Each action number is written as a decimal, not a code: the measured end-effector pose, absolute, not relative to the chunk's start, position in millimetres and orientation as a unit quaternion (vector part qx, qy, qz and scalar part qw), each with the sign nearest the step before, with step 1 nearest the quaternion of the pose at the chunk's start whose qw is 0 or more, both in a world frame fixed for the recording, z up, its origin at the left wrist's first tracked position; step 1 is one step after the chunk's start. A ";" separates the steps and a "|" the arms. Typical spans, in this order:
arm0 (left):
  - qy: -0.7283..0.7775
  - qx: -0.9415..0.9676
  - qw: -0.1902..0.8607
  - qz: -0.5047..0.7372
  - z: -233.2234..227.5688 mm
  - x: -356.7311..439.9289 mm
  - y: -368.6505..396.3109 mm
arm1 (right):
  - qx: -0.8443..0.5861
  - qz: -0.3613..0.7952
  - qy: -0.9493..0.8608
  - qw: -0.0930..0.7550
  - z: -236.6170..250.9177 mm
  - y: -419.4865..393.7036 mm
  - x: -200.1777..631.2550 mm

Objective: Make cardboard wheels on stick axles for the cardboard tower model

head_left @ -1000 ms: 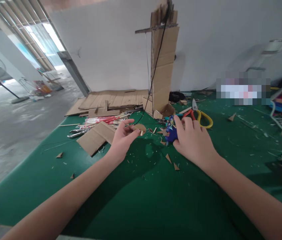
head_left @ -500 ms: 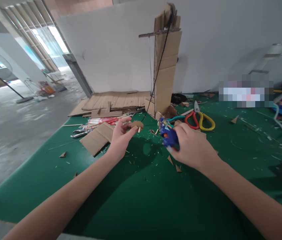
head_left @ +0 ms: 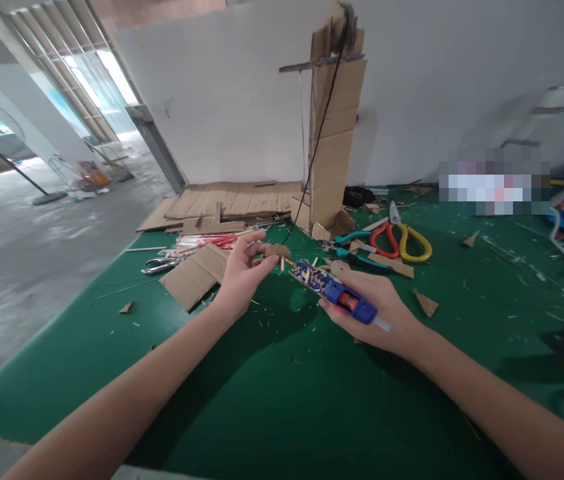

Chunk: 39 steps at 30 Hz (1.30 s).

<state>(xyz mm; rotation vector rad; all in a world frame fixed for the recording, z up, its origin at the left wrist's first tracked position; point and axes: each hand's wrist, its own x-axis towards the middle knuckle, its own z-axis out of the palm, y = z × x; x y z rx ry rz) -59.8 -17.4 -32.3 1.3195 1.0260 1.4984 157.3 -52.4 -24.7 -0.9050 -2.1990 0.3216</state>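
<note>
A green counter (head_left: 282,400) strewn with cardboard scraps meets a white wall (head_left: 222,100) beyond the hands. The left hand (head_left: 242,277) pinches a small cardboard disc (head_left: 278,251) at its fingertips. The right hand (head_left: 379,310) is closed around a blue glue gun (head_left: 335,291), nozzle just beside the disc.

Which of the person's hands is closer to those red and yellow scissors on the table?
The right hand, holding a blue glue gun, is just in front of the scissors. The left hand is farther off to their left, pinching a small cardboard piece.
</note>
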 end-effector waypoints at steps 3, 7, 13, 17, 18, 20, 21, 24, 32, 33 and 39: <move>0.407 0.548 0.434 0.588 -30.9 -59.7 -19.2 | -0.357 0.110 -0.862 0.343 -25.3 -52.7 156.3; 0.407 0.558 0.431 0.581 -30.1 -59.9 -20.1 | -0.368 0.107 -0.863 0.329 -25.9 -52.7 155.4; 0.414 0.554 0.435 0.577 -30.9 -60.5 -19.4 | -0.377 0.117 -0.862 0.318 -24.8 -53.2 155.4; 0.410 0.552 0.440 0.577 -31.2 -60.5 -19.9 | -0.378 0.118 -0.863 0.313 -23.7 -52.7 155.7; 0.409 0.552 0.442 0.577 -31.3 -60.6 -20.0 | -0.378 0.117 -0.864 0.313 -23.5 -52.7 155.8; 0.407 0.550 0.448 0.576 -31.6 -60.9 -20.0 | -0.374 0.113 -0.864 0.317 -23.5 -53.0 156.1; 0.406 0.549 0.451 0.575 -31.7 -61.1 -20.0 | -0.372 0.111 -0.864 0.320 -23.6 -53.2 156.3; 0.404 0.549 0.462 0.568 -31.5 -61.5 -20.1 | -0.364 0.109 -0.866 0.324 -23.7 -53.8 156.8; 0.404 0.512 0.494 0.574 -31.6 -60.4 -19.9 | -0.362 0.105 -0.868 0.324 -25.2 -53.0 156.3; 0.402 0.508 0.497 0.578 -32.0 -60.4 -19.6 | -0.362 0.104 -0.868 0.325 -25.8 -52.8 156.0; 0.401 0.495 0.503 0.584 -31.8 -59.8 -19.0 | -0.371 0.065 -0.864 0.336 -26.8 -53.1 153.8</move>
